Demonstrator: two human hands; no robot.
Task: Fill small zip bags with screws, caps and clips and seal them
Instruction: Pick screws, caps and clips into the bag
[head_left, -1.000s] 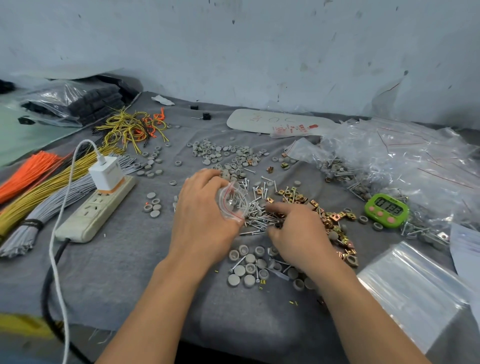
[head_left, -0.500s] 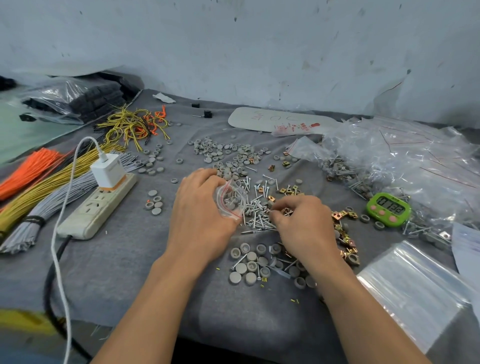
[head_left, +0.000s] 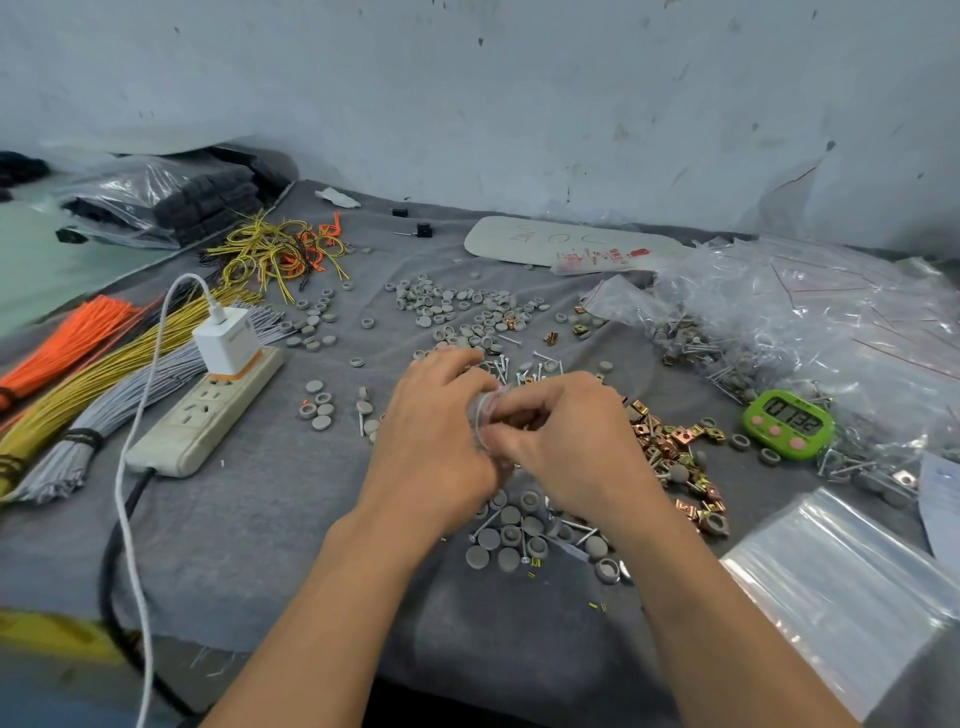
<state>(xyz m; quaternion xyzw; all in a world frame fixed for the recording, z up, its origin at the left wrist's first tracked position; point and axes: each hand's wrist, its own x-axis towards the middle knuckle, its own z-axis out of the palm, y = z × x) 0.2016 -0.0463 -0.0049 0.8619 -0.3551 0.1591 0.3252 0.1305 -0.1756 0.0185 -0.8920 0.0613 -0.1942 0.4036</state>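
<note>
Grey cloth (head_left: 249, 545) covers my bench, strewn with caps (head_left: 489, 538) and screws (head_left: 502, 365). My left hand (head_left: 431, 447) and right hand (head_left: 576, 441) meet, both pinching the small zip bag (head_left: 485, 410).

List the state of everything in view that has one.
small zip bag, held between both hands
left hand, grips the bag
right hand, fingers curled at bag's mouth
timer, on, digits showing
charger, plugged into power strip
spare zip bags, flat, empty
</note>
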